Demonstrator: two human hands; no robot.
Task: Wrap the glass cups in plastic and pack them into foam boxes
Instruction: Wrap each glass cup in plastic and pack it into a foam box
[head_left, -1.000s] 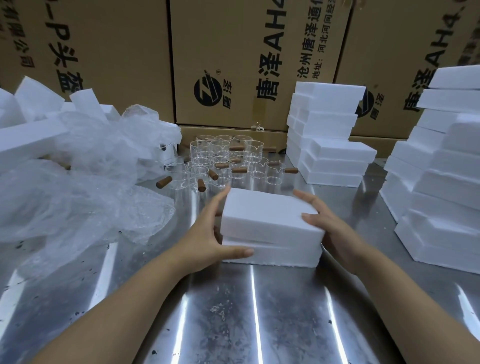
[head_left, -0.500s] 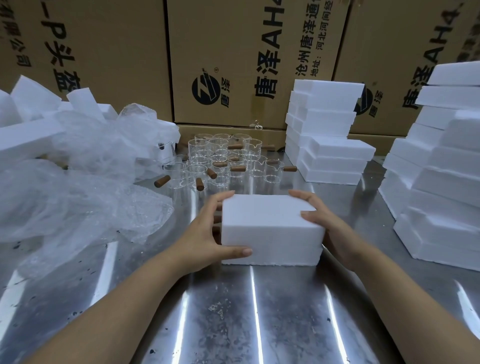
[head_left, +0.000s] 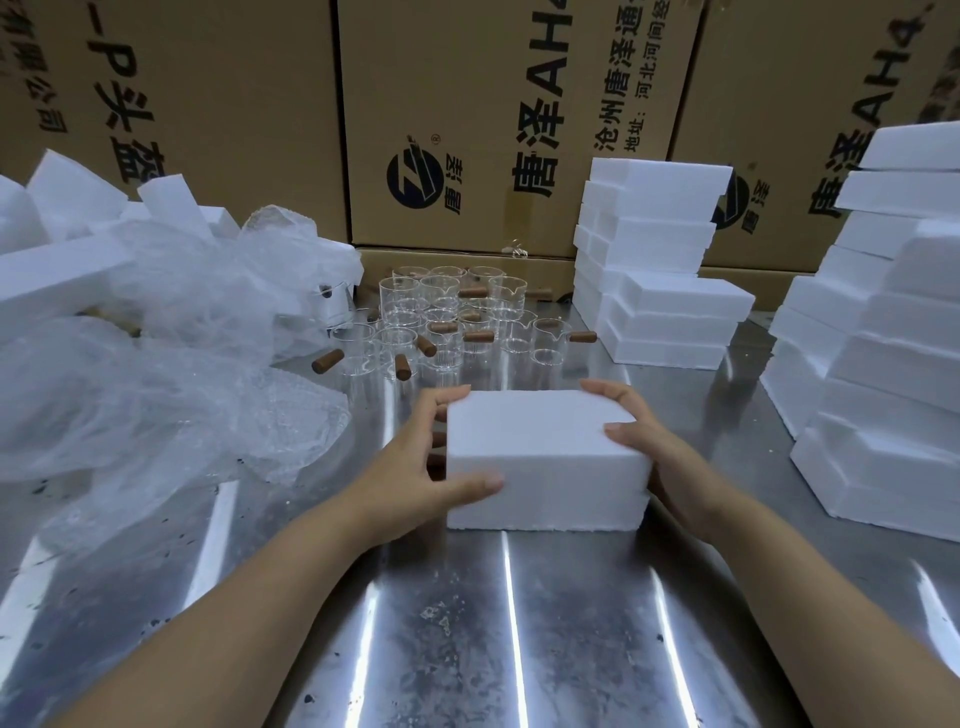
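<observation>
Foam box (head_left: 540, 457) in both hands, the person faces a wall of printed cartons (head_left: 467, 104) across a steel tabletop (head_left: 519, 623). White foam stands piled in a right stack (head_left: 883, 364) at the tabletop's edge and a back stack (head_left: 654, 270) against the cartons. A heap of plastic (head_left: 156, 364) fills the left.

The box rests on the tabletop at the centre, just in front of the person, with its lid seated on the base and a seam along the near face. What it holds is hidden. Its long axis runs left to right, so each short end meets one hand. Beyond it, slightly left, the cups (head_left: 447, 322) stand clustered and unwrapped, with brown handles sticking out.

The left hand (head_left: 415, 467) clamps the left end, thumb across the near face and fingers curled over the far edge. The right hand (head_left: 654, 441) grips the right end, thumb on the lid.

With the lid shut, this box looks ready to join a pile. The right stack lies off its right end, nearer the right hand, so a sideways carry along the long axis seems shortest. The cups are nearer the left hand for the next pick.
</observation>
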